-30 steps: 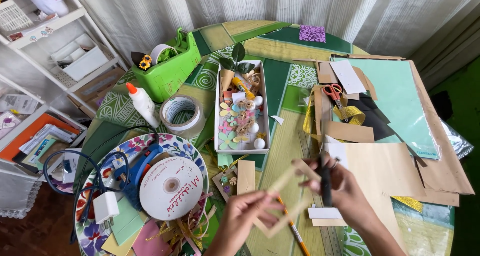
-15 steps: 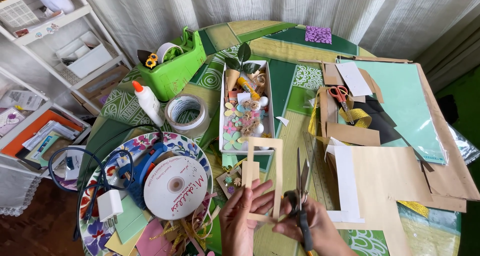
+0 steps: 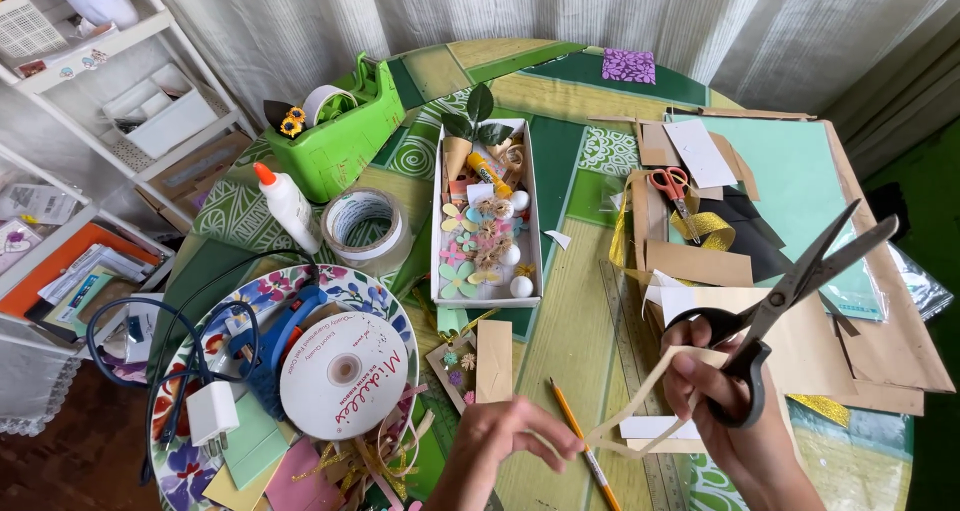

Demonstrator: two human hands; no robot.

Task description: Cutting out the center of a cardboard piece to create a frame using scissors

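Observation:
My right hand [image 3: 722,423] grips black-handled scissors [image 3: 800,281] through the finger loops; the blades are open and point up to the right. It also touches one end of a thin tan cardboard frame [image 3: 640,396]. My left hand [image 3: 505,441] pinches the frame's other end between thumb and fingers. The frame hangs low over the table's near edge, above a pencil [image 3: 572,426] and a metal ruler [image 3: 628,356].
A white box of paper flowers [image 3: 437,221] lies at the centre. To the left are a tape roll [image 3: 365,226], a glue bottle [image 3: 285,203] and a green tape dispenser [image 3: 345,136]. A floral plate [image 3: 345,279] holds a ribbon spool [image 3: 340,376] and a blue glue gun [image 3: 280,336]. Brown card, mint paper [image 3: 790,186] and red scissors [image 3: 672,186] lie at the right.
The frame was held upright between both hands; now it is lowered and stretched sideways. My right hand has swung the scissors up to the right, blades open.

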